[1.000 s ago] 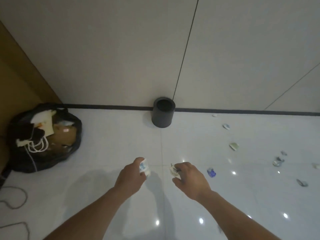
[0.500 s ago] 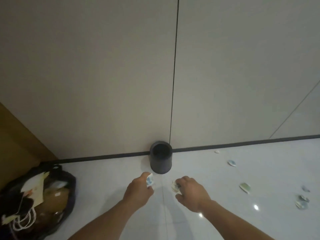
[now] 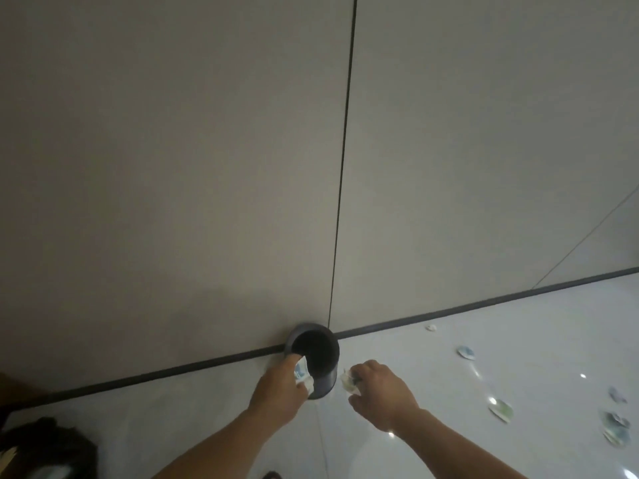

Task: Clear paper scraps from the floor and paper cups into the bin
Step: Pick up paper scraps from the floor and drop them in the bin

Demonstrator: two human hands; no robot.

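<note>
A small dark round bin (image 3: 323, 371) stands on the white floor against the wall. My left hand (image 3: 278, 387) grips a white and blue paper scrap (image 3: 301, 371) right at the bin's left rim. Just right of the bin, my right hand (image 3: 382, 392) holds a pale crumpled scrap (image 3: 347, 382). Several more scraps lie on the floor to the right, among them a round one (image 3: 466, 352) and a greenish one (image 3: 501, 409).
A black rubbish bag (image 3: 45, 447) sits at the lower left edge. The beige wall (image 3: 207, 167) with a dark skirting strip (image 3: 484, 302) fills the upper view. A tiny white scrap (image 3: 431, 327) lies by the skirting.
Both hands have moved forward to the bin, each with its scrap. The left hand now reaches the bin's rim. The view has tilted upward, so the black bag has slid out at the lower left.
</note>
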